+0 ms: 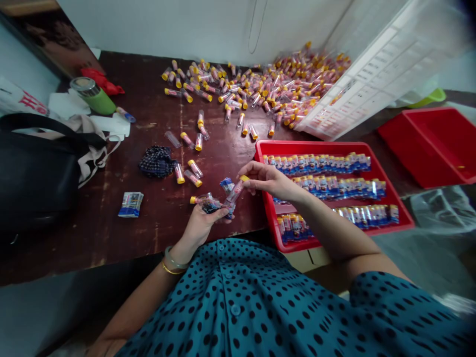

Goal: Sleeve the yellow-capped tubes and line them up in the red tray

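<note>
My right hand (266, 179) pinches the yellow cap of a clear tube (235, 192) with pink inside. The tube slants down to my left hand (203, 223). Between its thumb and fingers, my left hand grips a small blue-printed clear wrapper (229, 212), which meets the tube's lower end. Whether the tube is inside the wrapper I cannot tell. Another yellow-capped tube (201, 199) lies against the left hand's fingers. Just beyond the hands is a blue printed packet (226, 184). Several loose tubes (194, 168) lie farther off, beside a dark checked cloth bundle (156, 161).
On the right, a red tray (267, 198) holds rows of wrapped tubes. A large tube heap (282, 89) lies along the wall by a white basket (357, 84). A packet stack (131, 204), black bag (40, 168) and green flask (98, 101) are left; a red bin (412, 148) stands far right.
</note>
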Motion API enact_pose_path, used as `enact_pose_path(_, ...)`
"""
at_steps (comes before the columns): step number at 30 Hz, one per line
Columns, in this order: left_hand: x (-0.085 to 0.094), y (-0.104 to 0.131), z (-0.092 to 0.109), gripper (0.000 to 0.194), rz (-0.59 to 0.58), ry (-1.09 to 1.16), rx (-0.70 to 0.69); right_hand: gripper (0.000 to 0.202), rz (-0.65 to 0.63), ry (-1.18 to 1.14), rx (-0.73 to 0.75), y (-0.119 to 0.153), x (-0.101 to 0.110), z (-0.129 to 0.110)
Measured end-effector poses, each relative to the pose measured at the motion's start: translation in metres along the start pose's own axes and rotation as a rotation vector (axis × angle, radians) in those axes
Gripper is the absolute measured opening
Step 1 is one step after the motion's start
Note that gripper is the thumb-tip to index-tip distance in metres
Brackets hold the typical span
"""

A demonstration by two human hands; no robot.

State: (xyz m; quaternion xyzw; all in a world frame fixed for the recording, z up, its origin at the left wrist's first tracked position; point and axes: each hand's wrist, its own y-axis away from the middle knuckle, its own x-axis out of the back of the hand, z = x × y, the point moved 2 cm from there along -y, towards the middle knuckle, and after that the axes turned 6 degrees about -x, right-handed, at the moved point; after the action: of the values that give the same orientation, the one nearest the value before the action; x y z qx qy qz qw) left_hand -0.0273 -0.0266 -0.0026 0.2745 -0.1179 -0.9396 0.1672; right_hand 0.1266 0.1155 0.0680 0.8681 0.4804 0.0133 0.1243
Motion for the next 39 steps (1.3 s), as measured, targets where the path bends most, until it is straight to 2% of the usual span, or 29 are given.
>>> enact_pose_path(4,-0.005,0.000,-0.002,0.032,-0.022,-0.019,0.031,0.023,-0.028,0.127,0.051,0.008,-0.001,-0.002)
enact_pose_path(8,-0.010,0.001,-0.005,0.033,-0.068,-0.065,0.056,0.022,0.060,0.365,0.118,0.015,-0.005,-0.003)
enact_pose_path(12,-0.013,0.006,-0.007,0.036,-0.115,-0.061,0.148,0.021,0.124,0.290,0.136,0.018,-0.005,0.002)
enact_pose_path(15,-0.015,0.011,-0.006,0.035,-0.172,0.039,0.256,0.018,0.072,0.249,0.119,0.023,-0.006,0.006)
enact_pose_path(19,-0.020,0.015,-0.003,0.035,-0.232,0.165,0.360,0.016,0.002,0.322,0.132,0.033,-0.015,0.011)
enact_pose_path(21,-0.023,0.015,-0.002,0.034,-0.210,0.180,0.345,0.017,0.036,0.344,0.124,0.037,-0.021,0.016)
enact_pose_path(25,-0.028,0.013,-0.001,0.031,-0.121,0.146,0.236,0.026,0.182,0.390,0.179,0.045,-0.032,0.028)
enact_pose_path(28,-0.031,0.012,0.000,0.030,-0.091,0.136,0.189,0.023,0.253,0.402,0.221,0.048,-0.036,0.036)
enact_pose_path(39,-0.038,0.009,0.000,0.030,-0.096,0.077,0.191,0.012,0.270,0.375,0.237,0.050,-0.030,0.038)
